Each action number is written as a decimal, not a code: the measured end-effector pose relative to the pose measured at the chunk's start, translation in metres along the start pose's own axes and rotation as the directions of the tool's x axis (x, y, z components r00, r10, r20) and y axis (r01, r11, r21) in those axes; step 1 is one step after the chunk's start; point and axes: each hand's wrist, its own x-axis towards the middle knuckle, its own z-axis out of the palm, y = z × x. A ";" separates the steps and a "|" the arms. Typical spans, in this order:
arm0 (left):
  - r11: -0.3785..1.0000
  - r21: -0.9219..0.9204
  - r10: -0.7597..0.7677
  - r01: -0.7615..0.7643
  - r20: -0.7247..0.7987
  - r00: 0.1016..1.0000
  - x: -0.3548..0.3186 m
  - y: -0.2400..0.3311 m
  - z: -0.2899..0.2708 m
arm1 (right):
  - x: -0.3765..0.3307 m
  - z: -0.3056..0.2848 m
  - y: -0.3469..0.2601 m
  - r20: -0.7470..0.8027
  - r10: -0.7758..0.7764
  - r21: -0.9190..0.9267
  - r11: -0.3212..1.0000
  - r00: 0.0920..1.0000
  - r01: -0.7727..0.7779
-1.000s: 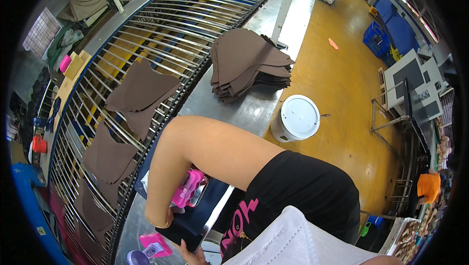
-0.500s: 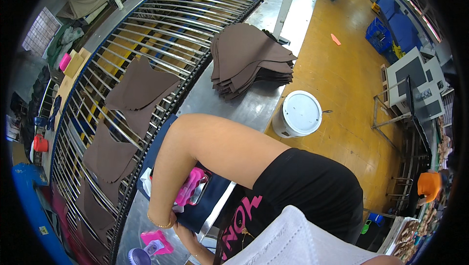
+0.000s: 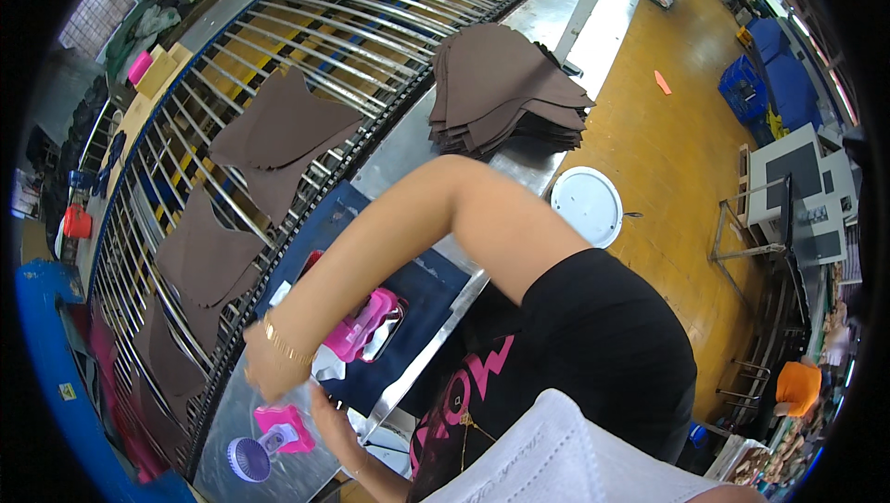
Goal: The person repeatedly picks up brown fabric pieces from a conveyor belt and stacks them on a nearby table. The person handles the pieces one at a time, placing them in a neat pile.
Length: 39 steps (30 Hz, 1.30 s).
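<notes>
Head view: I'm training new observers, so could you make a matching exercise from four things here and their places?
Things
1. Purple gadget
2. White round lid
3. Gold bracelet
4. Stack of brown pieces

Places
A. Around the wrist of the right hand
B. On the metal counter
C. With its handle over a pink item
D. Beside the counter, on the yellow floor's side

Pairs: 1-C, 2-D, 3-A, 4-B

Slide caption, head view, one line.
Right hand and left hand near a purple round-headed gadget on a metal table, beside metal rods bearing brown pieces.
</notes>
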 end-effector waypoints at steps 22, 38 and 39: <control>0.305 0.889 0.064 -0.342 0.339 0.939 -0.041 0.036 0.039 | -0.516 0.122 -0.068 0.035 0.640 0.272 -0.745 -0.768 -0.609; 0.312 0.735 0.581 -0.603 0.354 0.733 -0.087 0.174 0.051 | -0.406 -0.015 -0.078 -0.623 0.676 0.401 -0.156 -0.393 -0.903; 0.258 0.679 0.633 -0.687 0.418 0.651 -0.079 0.183 0.062 | -0.384 -0.030 -0.080 -0.569 0.678 0.532 -0.128 -0.466 -0.837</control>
